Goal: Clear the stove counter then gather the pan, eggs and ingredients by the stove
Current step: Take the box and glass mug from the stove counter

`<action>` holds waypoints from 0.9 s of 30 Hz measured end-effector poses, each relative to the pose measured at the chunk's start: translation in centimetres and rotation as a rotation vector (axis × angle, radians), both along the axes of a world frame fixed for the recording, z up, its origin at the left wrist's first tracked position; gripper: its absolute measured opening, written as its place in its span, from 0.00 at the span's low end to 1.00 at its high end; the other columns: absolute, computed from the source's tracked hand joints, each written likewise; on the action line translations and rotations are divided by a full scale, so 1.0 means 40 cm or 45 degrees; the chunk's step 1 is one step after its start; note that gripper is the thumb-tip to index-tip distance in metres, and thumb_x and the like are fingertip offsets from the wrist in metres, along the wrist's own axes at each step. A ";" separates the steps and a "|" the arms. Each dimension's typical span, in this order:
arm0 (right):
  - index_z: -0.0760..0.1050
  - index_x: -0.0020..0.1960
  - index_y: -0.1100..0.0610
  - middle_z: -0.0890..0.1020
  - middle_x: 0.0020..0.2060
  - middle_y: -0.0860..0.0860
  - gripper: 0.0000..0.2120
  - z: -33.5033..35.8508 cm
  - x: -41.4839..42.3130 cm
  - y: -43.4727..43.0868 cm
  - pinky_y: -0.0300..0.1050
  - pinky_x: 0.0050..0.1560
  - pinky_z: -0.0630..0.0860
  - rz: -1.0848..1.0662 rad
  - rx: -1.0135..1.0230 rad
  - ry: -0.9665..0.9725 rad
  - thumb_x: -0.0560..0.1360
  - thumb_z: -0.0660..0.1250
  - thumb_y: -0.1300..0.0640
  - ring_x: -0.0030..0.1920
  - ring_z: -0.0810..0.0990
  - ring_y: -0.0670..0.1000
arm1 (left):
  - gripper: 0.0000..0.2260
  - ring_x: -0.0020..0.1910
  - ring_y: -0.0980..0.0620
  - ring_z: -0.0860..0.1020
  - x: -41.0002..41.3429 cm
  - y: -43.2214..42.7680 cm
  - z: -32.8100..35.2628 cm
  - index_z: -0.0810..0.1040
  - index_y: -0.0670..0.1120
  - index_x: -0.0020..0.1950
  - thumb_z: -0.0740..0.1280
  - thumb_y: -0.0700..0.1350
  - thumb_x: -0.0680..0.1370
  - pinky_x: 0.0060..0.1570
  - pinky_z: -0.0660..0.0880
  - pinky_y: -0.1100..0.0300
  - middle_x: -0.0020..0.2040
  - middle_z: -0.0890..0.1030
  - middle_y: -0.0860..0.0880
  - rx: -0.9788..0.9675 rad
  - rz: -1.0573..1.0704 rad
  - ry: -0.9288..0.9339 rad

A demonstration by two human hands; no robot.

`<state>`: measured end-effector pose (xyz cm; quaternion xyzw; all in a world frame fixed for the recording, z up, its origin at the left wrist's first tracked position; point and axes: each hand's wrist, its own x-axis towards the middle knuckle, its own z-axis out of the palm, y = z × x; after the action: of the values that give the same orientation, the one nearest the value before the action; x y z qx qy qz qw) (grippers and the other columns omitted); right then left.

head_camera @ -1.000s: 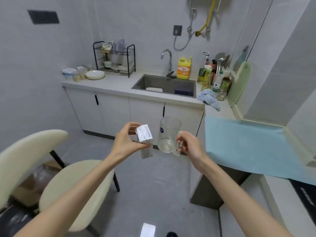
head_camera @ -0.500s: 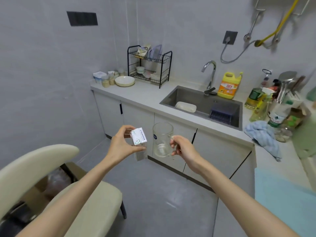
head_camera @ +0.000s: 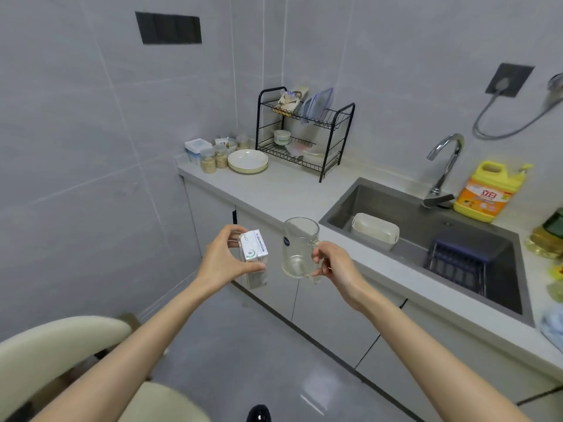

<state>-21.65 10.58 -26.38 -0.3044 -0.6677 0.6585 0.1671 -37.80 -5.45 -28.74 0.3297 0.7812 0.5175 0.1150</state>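
Observation:
My left hand (head_camera: 221, 261) grips a small white carton (head_camera: 253, 252) with green print, held upright in the air in front of the cabinets. My right hand (head_camera: 332, 263) holds an empty clear glass mug (head_camera: 299, 246) by its handle, just right of the carton. Both are at chest height over the floor, short of the grey counter (head_camera: 274, 190). The stove, pan and eggs are out of view.
The counter carries a black dish rack (head_camera: 304, 132), a cream plate (head_camera: 248, 160), several small jars (head_camera: 213, 159) and a sink (head_camera: 426, 236) with a tap (head_camera: 443, 166). A yellow detergent bottle (head_camera: 487, 191) stands behind the sink. A cream chair (head_camera: 61, 360) is at lower left.
The view has swung left and nearer the sink counter; the stove-side blue mat has left the frame. Both hands still hold the carton and mug, which stay side by side.

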 end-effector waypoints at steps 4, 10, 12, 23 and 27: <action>0.70 0.38 0.58 0.71 0.36 0.52 0.13 -0.015 -0.201 0.121 0.51 0.50 0.74 0.000 -0.028 -0.028 0.79 0.52 0.61 0.22 0.68 0.42 | 0.33 0.52 0.60 0.74 -0.199 0.114 -0.002 0.72 0.51 0.57 0.83 0.45 0.58 0.49 0.70 0.67 0.51 0.76 0.59 -0.010 -0.002 -0.030; 0.70 0.37 0.58 0.72 0.36 0.53 0.14 -0.034 -0.472 0.262 0.57 0.57 0.75 0.027 -0.051 -0.051 0.79 0.52 0.61 0.23 0.68 0.44 | 0.32 0.52 0.56 0.75 -0.470 0.252 -0.020 0.71 0.49 0.57 0.83 0.43 0.58 0.45 0.70 0.70 0.52 0.76 0.54 0.017 0.099 -0.112; 0.69 0.37 0.58 0.71 0.36 0.53 0.13 -0.042 -0.548 0.296 0.56 0.56 0.76 0.026 -0.076 -0.053 0.78 0.52 0.61 0.23 0.67 0.44 | 0.32 0.52 0.54 0.74 -0.544 0.282 -0.032 0.71 0.48 0.57 0.83 0.42 0.58 0.46 0.70 0.69 0.51 0.75 0.54 0.027 0.153 -0.137; 0.69 0.34 0.58 0.71 0.34 0.52 0.15 -0.177 -1.029 0.528 0.50 0.48 0.75 0.246 -0.165 -0.096 0.77 0.54 0.61 0.25 0.67 0.47 | 0.32 0.51 0.52 0.72 -0.993 0.485 -0.140 0.68 0.48 0.57 0.81 0.39 0.61 0.42 0.69 0.69 0.52 0.73 0.50 -0.046 0.362 -0.163; 0.68 0.33 0.59 0.71 0.32 0.50 0.15 -0.229 -1.194 0.612 0.43 0.44 0.76 0.380 -0.185 -0.125 0.78 0.54 0.62 0.27 0.66 0.48 | 0.31 0.51 0.52 0.71 -1.142 0.568 -0.177 0.67 0.46 0.57 0.81 0.38 0.61 0.40 0.69 0.69 0.53 0.72 0.50 -0.117 0.400 -0.141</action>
<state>-69.40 35.08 -35.54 -0.2449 -0.6635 0.7069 0.0123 -83.48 17.26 -35.83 0.1689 0.8385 0.5102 0.0903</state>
